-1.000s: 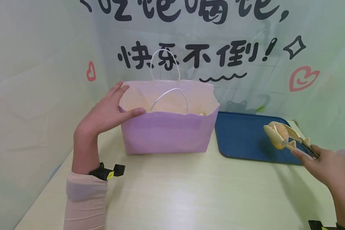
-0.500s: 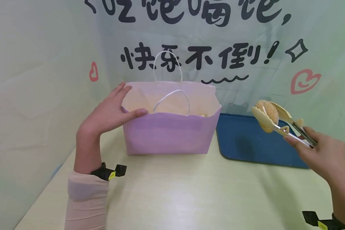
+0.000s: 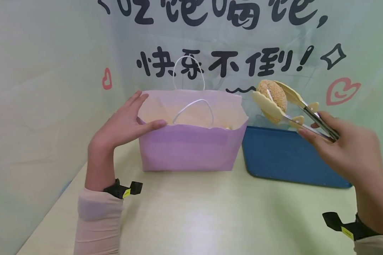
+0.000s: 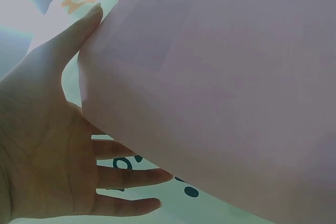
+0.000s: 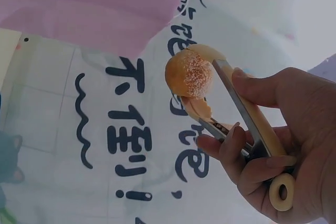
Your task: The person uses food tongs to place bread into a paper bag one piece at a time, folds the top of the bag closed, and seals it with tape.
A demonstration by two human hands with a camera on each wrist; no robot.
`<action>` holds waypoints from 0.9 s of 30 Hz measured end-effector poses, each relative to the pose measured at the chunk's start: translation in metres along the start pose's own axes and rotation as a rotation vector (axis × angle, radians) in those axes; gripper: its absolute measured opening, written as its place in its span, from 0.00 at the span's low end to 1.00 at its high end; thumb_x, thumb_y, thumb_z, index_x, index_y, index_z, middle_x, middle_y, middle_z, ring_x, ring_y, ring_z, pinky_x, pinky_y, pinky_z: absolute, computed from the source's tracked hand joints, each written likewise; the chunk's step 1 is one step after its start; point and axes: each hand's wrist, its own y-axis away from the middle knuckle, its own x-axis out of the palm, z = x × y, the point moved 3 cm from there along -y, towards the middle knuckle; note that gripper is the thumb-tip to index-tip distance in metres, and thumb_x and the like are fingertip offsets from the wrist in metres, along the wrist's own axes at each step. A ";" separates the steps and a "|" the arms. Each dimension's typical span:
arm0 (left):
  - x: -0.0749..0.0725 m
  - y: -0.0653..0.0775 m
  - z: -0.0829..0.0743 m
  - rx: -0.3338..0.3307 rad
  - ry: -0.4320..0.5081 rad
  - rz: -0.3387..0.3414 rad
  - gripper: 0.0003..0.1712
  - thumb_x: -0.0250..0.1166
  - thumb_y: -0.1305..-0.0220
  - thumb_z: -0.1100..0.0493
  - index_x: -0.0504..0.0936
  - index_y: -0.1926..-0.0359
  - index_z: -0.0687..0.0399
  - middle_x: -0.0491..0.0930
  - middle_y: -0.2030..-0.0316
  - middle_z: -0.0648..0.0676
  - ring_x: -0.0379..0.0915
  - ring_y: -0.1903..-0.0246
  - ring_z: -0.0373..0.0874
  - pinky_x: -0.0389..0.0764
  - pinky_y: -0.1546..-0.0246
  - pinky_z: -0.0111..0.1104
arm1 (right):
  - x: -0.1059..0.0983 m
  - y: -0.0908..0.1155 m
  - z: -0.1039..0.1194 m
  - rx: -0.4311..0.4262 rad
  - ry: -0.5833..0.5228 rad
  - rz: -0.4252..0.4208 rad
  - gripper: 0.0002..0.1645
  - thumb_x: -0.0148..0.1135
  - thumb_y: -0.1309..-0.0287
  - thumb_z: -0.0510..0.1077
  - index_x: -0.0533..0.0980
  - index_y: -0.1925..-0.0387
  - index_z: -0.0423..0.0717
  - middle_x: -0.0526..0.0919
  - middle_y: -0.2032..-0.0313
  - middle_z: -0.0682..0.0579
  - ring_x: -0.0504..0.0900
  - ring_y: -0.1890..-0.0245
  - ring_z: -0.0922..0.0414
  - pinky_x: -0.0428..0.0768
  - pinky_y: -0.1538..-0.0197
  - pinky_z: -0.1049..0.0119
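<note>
My left hand [image 3: 122, 124] rests at the left side of an upright purple paper bag [image 3: 188, 148], its thumb along the front rim and its other fingers extended at the side. In the left wrist view those fingers [image 4: 128, 177] look straight and spread beside the bag's wall. My right hand [image 3: 354, 152] grips metal tongs [image 3: 320, 124] with pale yellow tips. Between the tips is a round golden bun [image 3: 272, 95] with a crumbly coating, raised right of the bag's mouth. In the right wrist view, white flecks cover part of the bun [image 5: 190, 73].
A blue tray [image 3: 293, 159] lies on the pale table [image 3: 194, 209], right of the bag. Two white handles stand up from the bag, the rear handle [image 3: 189, 56] higher. Behind hangs a sheet with large dark lettering [image 3: 223, 62].
My right hand has carried the tongs and bun up and leftward, from low over the tray to bag-top height. The left hand has kept its place at the bag.
</note>
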 end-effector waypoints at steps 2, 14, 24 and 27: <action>0.000 0.000 0.000 0.004 0.001 -0.004 0.66 0.64 0.39 0.20 0.47 0.14 0.47 0.36 0.15 0.51 0.41 0.17 0.57 0.53 0.25 0.66 | -0.002 -0.005 0.012 -0.053 -0.024 -0.025 0.37 0.75 0.37 0.60 0.80 0.33 0.45 0.81 0.76 0.44 0.70 0.77 0.52 0.60 0.77 0.63; -0.001 -0.003 0.002 0.026 -0.008 -0.021 0.67 0.65 0.39 0.21 0.47 0.14 0.48 0.39 0.15 0.53 0.57 0.22 0.56 0.54 0.24 0.64 | 0.005 -0.034 0.075 -0.214 -0.121 0.037 0.37 0.76 0.38 0.60 0.79 0.30 0.58 0.79 0.79 0.54 0.66 0.84 0.56 0.60 0.82 0.63; -0.002 -0.001 0.005 0.029 -0.003 -0.010 0.68 0.67 0.41 0.22 0.46 0.14 0.48 0.38 0.15 0.51 0.43 0.17 0.53 0.55 0.24 0.62 | 0.021 -0.060 0.108 -0.257 -0.104 0.159 0.43 0.71 0.36 0.67 0.76 0.27 0.51 0.78 0.76 0.51 0.69 0.82 0.53 0.67 0.79 0.60; -0.003 0.000 0.005 0.036 -0.007 -0.011 0.68 0.67 0.41 0.22 0.46 0.14 0.49 0.39 0.15 0.50 0.39 0.16 0.51 0.54 0.23 0.62 | 0.026 -0.063 0.114 -0.261 -0.111 0.197 0.45 0.70 0.36 0.69 0.75 0.26 0.50 0.79 0.75 0.51 0.70 0.81 0.53 0.68 0.78 0.60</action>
